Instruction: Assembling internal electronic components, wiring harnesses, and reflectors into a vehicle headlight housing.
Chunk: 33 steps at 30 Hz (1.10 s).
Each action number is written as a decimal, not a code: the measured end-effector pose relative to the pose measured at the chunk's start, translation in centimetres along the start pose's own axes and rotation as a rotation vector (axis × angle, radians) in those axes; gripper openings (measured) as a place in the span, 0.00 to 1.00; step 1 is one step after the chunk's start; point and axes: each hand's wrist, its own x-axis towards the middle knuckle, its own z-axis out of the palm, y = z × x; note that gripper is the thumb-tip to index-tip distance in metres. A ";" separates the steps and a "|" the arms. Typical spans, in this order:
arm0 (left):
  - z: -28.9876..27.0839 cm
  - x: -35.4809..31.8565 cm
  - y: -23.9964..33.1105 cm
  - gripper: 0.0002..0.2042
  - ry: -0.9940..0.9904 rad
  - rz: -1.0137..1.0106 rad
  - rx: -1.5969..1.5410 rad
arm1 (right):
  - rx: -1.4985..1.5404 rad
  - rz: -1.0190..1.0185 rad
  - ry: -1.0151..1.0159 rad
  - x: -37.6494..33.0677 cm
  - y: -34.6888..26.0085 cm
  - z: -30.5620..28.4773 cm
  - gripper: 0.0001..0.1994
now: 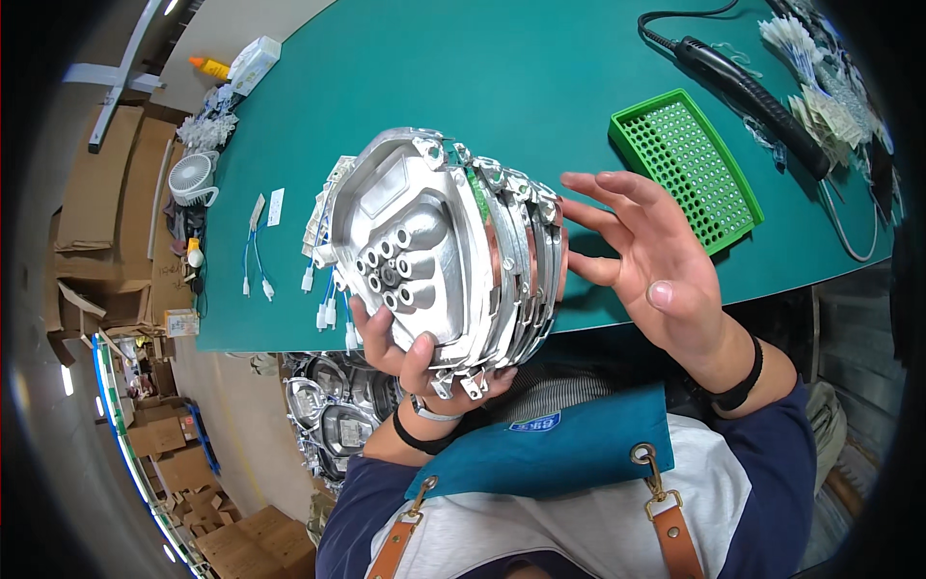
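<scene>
A stack of several silver cast-metal housings (442, 217) is tilted up above the near edge of the table. The front one shows a recessed face with a cluster of round holes. My left hand (391, 355) grips the stack from below, its thumb and fingers curled round the lower edge. To the right, my right hand (666, 261) is open with its fingers spread. Its fingertips are close to the back of the stack; whether they touch it I cannot tell. Behind the stack, partly hidden, lie white-tipped blue leads (331, 311) with paper labels.
The green table (463, 77) holds a green perforated tray (690, 169) and a black corded tool (748, 92) at the right. Two labelled leads (257, 241) and a small white fan (193, 179) are at the left. More metal housings (342, 425) sit below the table edge.
</scene>
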 end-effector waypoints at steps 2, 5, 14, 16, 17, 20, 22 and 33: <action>0.1 0.1 0.1 0.35 0.019 0.001 0.008 | 0.010 -0.006 -0.007 0.0 0.0 -0.2 0.37; 0.1 0.2 0.4 0.35 0.020 -0.003 0.003 | 0.004 -0.020 -0.014 -0.1 -0.1 -0.1 0.36; -0.2 1.4 2.3 0.34 -0.197 0.079 0.079 | -0.422 0.029 0.175 -0.5 -1.7 1.1 0.35; -0.7 1.3 2.6 0.39 -0.270 0.031 0.037 | -0.463 0.034 0.157 -0.9 -2.2 2.5 0.36; -0.9 1.6 2.7 0.39 -0.264 0.034 0.021 | -0.523 0.060 0.152 -1.2 -2.9 3.2 0.36; -2.9 2.6 2.4 0.38 -0.345 0.043 -0.110 | -0.827 0.002 0.073 -1.3 -6.0 3.5 0.34; -5.4 3.8 1.4 0.36 -0.320 0.047 -0.187 | -0.906 -0.076 0.069 -0.8 -9.5 1.5 0.29; -6.2 8.7 -12.2 0.19 -0.625 -0.262 0.307 | -2.201 0.350 0.122 4.6 -17.8 -9.3 0.29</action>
